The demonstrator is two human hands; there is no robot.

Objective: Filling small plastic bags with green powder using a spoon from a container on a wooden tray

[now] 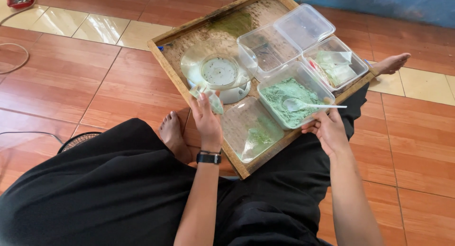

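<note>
Left hand [207,120] reaches forward over the wooden tray [167,61], wrist straight, fingers pinched on a small clear bag [212,98] just beside the scale [219,71]. Right hand [328,130] is at the tray's near edge, palm down, fingers pinching the handle of a white spoon [303,105] lying across the tub [292,101] of green powder. Lid [250,128] lies between the hands.

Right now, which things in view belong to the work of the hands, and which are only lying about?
In use:
left hand holding small clear plastic bag
right hand holding white plastic spoon
clear tub of green powder
round clear-topped scale

Lying about:
empty clear lidded container
small red box
</note>
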